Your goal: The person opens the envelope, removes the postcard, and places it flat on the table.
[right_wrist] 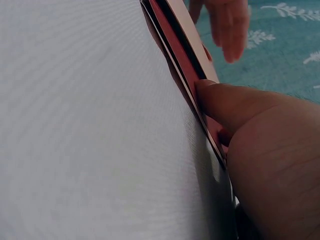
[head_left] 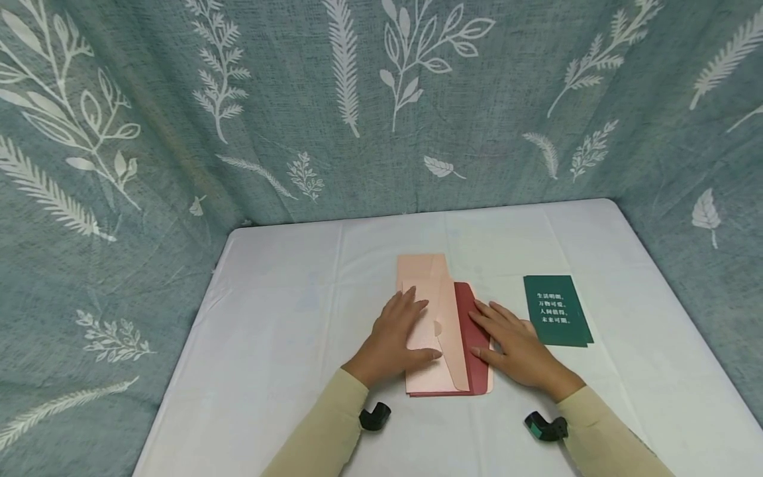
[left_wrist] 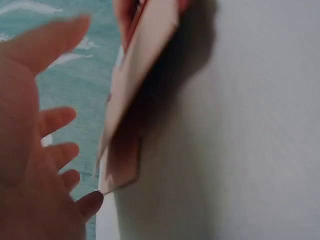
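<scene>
A leaf-patterned green curtain [head_left: 369,175] fills the back and sides, and below it stretches the white desk [head_left: 286,298]! Centre stage on that desk, pink envelopes [head_left: 444,301] overlap, with a red envelope [head_left: 479,381] peeking out on the right. Here's the left hand [head_left: 393,341], grip apart, fingers spread over the pink ones. Across to the right hand [head_left: 518,348], grip also apart, thumb and fingers resting on the red! Just beside it, green cards [head_left: 556,332] bearing white lettering; smaller still, black devices [head_left: 375,417] by the wrists.
</scene>
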Tool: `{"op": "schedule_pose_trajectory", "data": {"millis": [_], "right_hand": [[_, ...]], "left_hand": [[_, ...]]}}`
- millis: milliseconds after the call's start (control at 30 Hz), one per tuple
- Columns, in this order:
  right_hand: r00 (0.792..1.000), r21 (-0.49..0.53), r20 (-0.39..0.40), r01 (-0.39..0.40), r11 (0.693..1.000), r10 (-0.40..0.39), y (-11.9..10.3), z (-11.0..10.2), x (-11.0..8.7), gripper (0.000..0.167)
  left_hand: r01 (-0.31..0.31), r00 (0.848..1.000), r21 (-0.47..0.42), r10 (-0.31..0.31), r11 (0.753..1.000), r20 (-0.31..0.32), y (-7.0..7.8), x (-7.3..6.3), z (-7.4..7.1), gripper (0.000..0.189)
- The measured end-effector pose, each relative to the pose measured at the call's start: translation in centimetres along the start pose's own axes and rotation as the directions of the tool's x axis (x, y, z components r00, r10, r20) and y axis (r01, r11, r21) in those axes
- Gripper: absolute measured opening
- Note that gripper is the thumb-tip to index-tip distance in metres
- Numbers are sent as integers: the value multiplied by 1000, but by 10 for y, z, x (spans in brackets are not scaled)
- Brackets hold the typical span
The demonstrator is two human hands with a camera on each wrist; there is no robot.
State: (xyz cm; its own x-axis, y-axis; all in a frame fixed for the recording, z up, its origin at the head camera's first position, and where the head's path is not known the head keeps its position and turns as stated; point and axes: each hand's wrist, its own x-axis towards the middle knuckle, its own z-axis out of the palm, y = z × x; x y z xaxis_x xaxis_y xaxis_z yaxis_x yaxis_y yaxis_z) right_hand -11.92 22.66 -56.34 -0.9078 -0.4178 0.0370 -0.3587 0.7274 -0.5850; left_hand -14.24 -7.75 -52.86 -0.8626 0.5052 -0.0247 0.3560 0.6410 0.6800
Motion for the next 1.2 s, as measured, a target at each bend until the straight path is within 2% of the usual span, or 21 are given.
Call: {"op": "schedule_pose_trajectory", "data": {"millis": [133,267,600,733,867,933,1033,1200], "right_hand": [[1000,5,2,-1,1000,1,0,0,0,76],[1000,3,4,-3,1000,3,-1,0,1,76],[999,1,13,-31,1000,31,-8,0,2,75],[999,-45,-21,-44,998,43,-19,1,4,73],[997,-142,-72,-7,990,-3,-35,6,9,72],[995,-169,-81,36,985,-50,-43,9,11,71],[995,-146,-48,83,986,-91,-52,16,14,73],[994,-118,38,110,987,-106,-57,26,15,80]], "left_hand": [[-5,992,61,-3,998,122,-7,0,5,119],[-13,986,104,-5,995,168,-11,-1,8,128],[-19,983,154,-10,988,186,-11,-3,10,128],[-17,981,166,-15,986,191,-11,-3,10,128],[-19,981,168,-14,986,191,-11,-3,10,129],[-20,981,172,-14,985,193,-11,-2,10,129],[-20,980,184,-17,983,198,-11,-2,10,129],[-21,978,201,-21,979,206,-11,-1,10,129]]}}
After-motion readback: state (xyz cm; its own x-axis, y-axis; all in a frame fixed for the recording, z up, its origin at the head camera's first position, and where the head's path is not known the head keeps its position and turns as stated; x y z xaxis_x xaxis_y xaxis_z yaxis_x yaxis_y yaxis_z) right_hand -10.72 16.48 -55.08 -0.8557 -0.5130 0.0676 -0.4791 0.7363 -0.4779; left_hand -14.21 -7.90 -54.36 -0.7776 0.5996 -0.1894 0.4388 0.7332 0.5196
